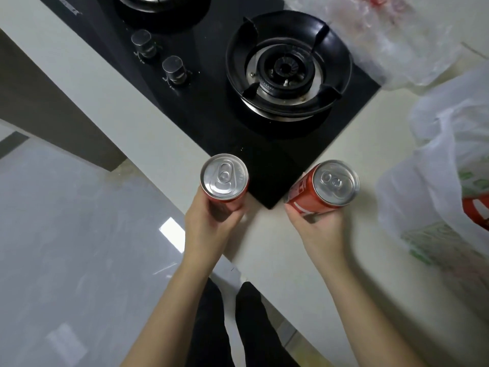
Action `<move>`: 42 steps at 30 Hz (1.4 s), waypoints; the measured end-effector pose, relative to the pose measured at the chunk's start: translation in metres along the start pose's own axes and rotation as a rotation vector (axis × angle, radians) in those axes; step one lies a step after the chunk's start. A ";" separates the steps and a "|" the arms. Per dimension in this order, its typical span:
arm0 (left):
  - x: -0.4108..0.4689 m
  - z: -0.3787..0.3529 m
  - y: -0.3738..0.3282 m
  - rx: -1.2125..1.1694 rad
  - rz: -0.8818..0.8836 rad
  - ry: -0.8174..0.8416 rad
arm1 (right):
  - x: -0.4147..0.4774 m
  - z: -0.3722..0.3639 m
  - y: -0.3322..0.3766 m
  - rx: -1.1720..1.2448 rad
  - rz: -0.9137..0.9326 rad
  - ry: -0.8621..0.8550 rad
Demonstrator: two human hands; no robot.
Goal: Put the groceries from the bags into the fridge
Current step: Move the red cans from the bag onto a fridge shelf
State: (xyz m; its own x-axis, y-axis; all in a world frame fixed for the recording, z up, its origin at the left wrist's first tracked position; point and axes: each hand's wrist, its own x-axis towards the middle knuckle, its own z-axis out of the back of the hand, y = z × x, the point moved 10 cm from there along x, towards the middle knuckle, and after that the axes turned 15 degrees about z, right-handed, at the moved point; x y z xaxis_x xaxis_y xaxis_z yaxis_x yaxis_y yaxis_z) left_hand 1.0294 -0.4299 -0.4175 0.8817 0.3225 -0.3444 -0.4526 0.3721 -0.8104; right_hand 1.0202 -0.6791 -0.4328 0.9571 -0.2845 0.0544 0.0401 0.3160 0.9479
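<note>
Two red cans (pixel 321 185) are showing, one in each of two hands (pixel 209 221); two plastic bags (pixel 428 181) are sitting at three o'clock, two knobs (pixel 173 68) at eleven.

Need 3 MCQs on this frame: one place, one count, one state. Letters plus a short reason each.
1. Where is the burner relative to the cans?
A. beyond them B. under them C. behind the person

2. How many stove knobs show?
A. one B. two C. four

3. State of the can tops?
A. open B. sealed C. crushed

Key: 1 A, the burner sits past both cans on the counter. 2 B, two knobs left of the burner. 3 B, tabs lie flat on the left can in the left hand and the right can in the right hand.
</note>
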 end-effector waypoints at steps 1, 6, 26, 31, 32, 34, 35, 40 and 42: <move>0.001 -0.002 0.002 0.009 0.003 0.001 | 0.000 0.000 0.001 -0.010 0.005 0.004; 0.007 -0.003 0.010 -0.016 0.045 0.023 | 0.001 -0.003 0.014 -0.018 0.049 0.008; -0.024 0.052 -0.108 -0.316 -0.090 0.036 | 0.026 -0.001 0.147 0.177 0.269 0.066; -0.055 0.143 -0.180 -0.372 -0.245 -0.110 | 0.029 -0.026 0.258 0.282 0.424 0.161; -0.062 0.165 -0.191 -0.383 -0.276 -0.145 | 0.027 -0.032 0.282 0.313 0.458 0.182; -0.079 0.208 -0.208 -0.399 -0.333 -0.205 | 0.019 -0.049 0.330 0.387 0.528 0.242; -0.090 0.230 -0.215 -0.395 -0.361 -0.240 | 0.012 -0.060 0.353 0.424 0.564 0.277; -0.149 0.345 -0.213 -0.410 -0.435 -0.455 | -0.049 -0.120 0.460 0.617 0.713 0.482; -0.177 0.391 -0.206 -0.403 -0.446 -0.534 | -0.081 -0.144 0.499 0.690 0.755 0.544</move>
State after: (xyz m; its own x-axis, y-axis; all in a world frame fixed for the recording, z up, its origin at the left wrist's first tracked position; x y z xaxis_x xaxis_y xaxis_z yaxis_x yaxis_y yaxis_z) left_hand 0.9144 -0.2229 -0.0041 0.7391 0.6283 0.2429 0.1004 0.2539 -0.9620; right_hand 1.0039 -0.3685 -0.0092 0.6743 0.2458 0.6964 -0.5990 -0.3695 0.7104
